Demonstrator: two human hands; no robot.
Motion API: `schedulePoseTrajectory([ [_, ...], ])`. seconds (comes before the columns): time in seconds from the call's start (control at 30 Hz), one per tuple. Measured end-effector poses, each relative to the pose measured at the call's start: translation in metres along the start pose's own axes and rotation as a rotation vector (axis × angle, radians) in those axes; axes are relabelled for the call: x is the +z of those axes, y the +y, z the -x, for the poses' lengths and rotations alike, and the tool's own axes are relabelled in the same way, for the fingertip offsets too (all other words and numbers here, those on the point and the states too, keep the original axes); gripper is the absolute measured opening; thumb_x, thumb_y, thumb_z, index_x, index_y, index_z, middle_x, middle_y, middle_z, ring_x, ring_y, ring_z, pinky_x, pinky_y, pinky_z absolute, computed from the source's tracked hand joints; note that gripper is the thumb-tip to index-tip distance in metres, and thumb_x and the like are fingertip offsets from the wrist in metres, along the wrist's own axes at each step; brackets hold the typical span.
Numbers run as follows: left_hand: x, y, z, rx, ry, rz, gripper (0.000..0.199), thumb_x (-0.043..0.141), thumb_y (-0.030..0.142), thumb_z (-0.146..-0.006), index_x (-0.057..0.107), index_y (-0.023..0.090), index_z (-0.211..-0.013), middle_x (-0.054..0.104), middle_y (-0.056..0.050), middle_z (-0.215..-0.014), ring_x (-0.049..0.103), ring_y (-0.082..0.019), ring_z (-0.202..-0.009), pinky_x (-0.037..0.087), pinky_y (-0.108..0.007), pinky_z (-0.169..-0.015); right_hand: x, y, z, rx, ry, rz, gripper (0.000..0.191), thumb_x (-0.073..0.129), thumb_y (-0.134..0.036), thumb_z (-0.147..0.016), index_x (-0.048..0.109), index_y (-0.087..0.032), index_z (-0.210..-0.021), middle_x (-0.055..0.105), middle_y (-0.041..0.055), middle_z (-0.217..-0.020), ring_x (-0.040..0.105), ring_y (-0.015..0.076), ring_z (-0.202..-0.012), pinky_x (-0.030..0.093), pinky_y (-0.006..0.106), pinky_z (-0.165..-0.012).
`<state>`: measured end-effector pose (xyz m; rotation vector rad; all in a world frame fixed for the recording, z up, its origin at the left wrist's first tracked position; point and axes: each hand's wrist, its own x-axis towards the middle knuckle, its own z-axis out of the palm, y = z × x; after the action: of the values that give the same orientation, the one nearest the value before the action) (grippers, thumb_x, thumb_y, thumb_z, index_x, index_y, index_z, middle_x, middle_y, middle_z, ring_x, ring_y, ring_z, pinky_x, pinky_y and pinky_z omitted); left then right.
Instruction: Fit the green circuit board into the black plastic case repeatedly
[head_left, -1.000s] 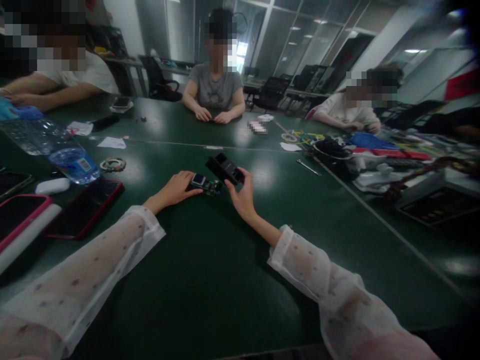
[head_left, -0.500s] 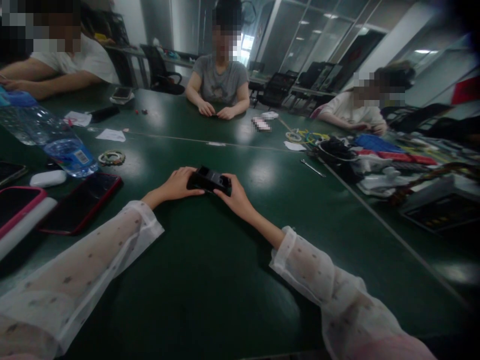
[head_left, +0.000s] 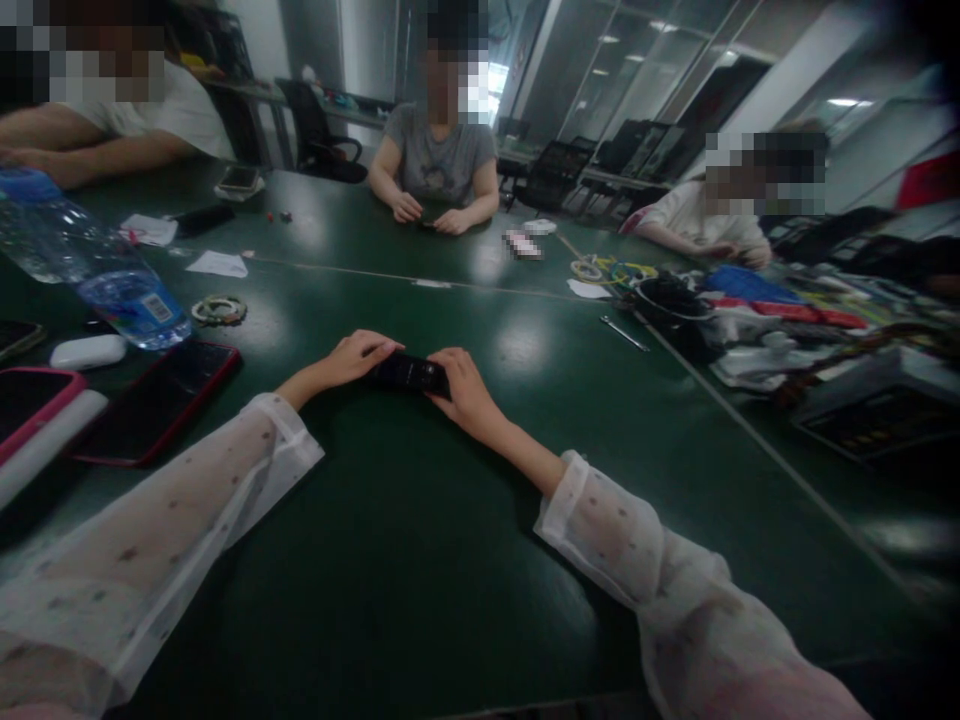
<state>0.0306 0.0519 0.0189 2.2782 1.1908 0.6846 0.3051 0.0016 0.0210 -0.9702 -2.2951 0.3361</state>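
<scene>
A small, glossy black box-shaped object (head_left: 409,374) is low over the green table, with faint pale marks on its face; its exact kind cannot be made out. At its left end, my left hand (head_left: 352,358) grips it with the thumb lying along the upper edge. My right hand (head_left: 466,390) wraps round the right end, fingers over the far side and thumb at the near edge. Parts of both ends are hidden under the fingers. Whether the object rests on the tabletop is unclear.
To the left are a water bottle (head_left: 135,295), a red-edged phone (head_left: 161,405), a white case (head_left: 88,351) and a bracelet (head_left: 219,311). On the right lie a wrench (head_left: 624,333) and piled cables (head_left: 615,272). Several people sit around the table (head_left: 420,560).
The black object has turned flatter and slightly down, so its raised back edge no longer shows. My left thumb has moved from its near side to the upper edge.
</scene>
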Motion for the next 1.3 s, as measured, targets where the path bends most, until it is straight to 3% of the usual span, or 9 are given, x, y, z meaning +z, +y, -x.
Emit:
schedulePoseTrajectory([
  [0.17, 0.001, -0.002, 0.0, -0.026, 0.012, -0.036, 0.082, 0.022, 0.082, -0.096, 0.073, 0.023, -0.12, 0.07, -0.011, -0.128, 0.057, -0.032, -0.129, 0.038, -0.054, -0.116, 0.0, -0.002, 0.0, -0.034, -0.004, -0.003, 0.047, 0.066, -0.018, -0.09, 0.046, -0.026, -0.132, 0.052, 0.0135, -0.129, 0.054, 0.0337, -0.122, 0.05, 0.058, -0.103],
  [0.33, 0.003, -0.009, 0.0, -0.051, -0.001, -0.042, 0.07, 0.029, 0.076, -0.098, 0.071, 0.026, -0.122, 0.068, -0.009, -0.132, 0.053, -0.031, -0.132, 0.036, -0.055, -0.117, -0.001, -0.001, 0.0, -0.038, 0.005, -0.018, 0.045, 0.067, -0.02, -0.092, 0.046, -0.027, -0.131, 0.054, 0.0127, -0.128, 0.055, 0.033, -0.122, 0.051, 0.058, -0.103],
  [0.47, 0.004, -0.012, -0.002, -0.045, -0.018, -0.049, 0.063, 0.035, 0.073, -0.097, 0.072, 0.027, -0.118, 0.069, -0.007, -0.129, 0.053, -0.031, -0.132, 0.036, -0.054, -0.117, -0.001, -0.002, 0.0, -0.059, 0.028, -0.07, 0.051, 0.075, -0.036, -0.09, 0.047, -0.025, -0.131, 0.054, 0.0134, -0.127, 0.056, 0.0322, -0.122, 0.052, 0.055, -0.104],
  [0.63, 0.003, -0.011, -0.002, -0.066, -0.033, -0.034, 0.061, 0.037, 0.074, -0.096, 0.073, 0.028, -0.116, 0.069, -0.007, -0.129, 0.053, -0.031, -0.133, 0.036, -0.055, -0.117, 0.0, 0.003, 0.001, 0.03, 0.066, -0.206, 0.061, 0.076, -0.055, -0.086, 0.05, -0.026, -0.133, 0.057, 0.0122, -0.128, 0.06, 0.0299, -0.119, 0.053, 0.052, -0.103],
  [0.87, 0.0, -0.01, 0.0, -0.07, -0.047, -0.01, 0.061, 0.038, 0.073, -0.095, 0.073, 0.028, -0.117, 0.068, -0.007, -0.131, 0.051, -0.03, -0.135, 0.033, -0.056, -0.119, -0.007, 0.002, -0.001, 0.117, -0.059, -0.274, 0.057, 0.077, -0.052, -0.085, 0.057, -0.026, -0.131, 0.064, 0.01, -0.13, 0.06, 0.0286, -0.121, 0.051, 0.053, -0.105],
  [1.1, 0.001, -0.011, -0.001, -0.071, -0.022, -0.023, 0.069, 0.033, 0.079, -0.093, 0.075, 0.028, -0.113, 0.07, -0.008, -0.128, 0.057, -0.029, -0.131, 0.039, -0.049, -0.118, -0.006, -0.002, -0.001, 0.138, -0.029, -0.213, 0.053, 0.08, -0.054, -0.082, 0.064, -0.026, -0.125, 0.066, 0.0096, -0.123, 0.057, 0.0285, -0.124, 0.049, 0.053, -0.108],
  [1.3, 0.0, 0.001, 0.003, -0.127, 0.015, 0.062, 0.072, 0.029, 0.078, -0.096, 0.074, 0.026, -0.117, 0.07, -0.009, -0.128, 0.062, -0.03, -0.124, 0.046, -0.048, -0.111, -0.004, -0.001, -0.001, 0.15, -0.019, -0.163, 0.053, 0.07, -0.063, -0.087, 0.066, -0.023, -0.121, 0.066, 0.0118, -0.116, 0.056, 0.0304, -0.122, 0.05, 0.055, -0.105],
])
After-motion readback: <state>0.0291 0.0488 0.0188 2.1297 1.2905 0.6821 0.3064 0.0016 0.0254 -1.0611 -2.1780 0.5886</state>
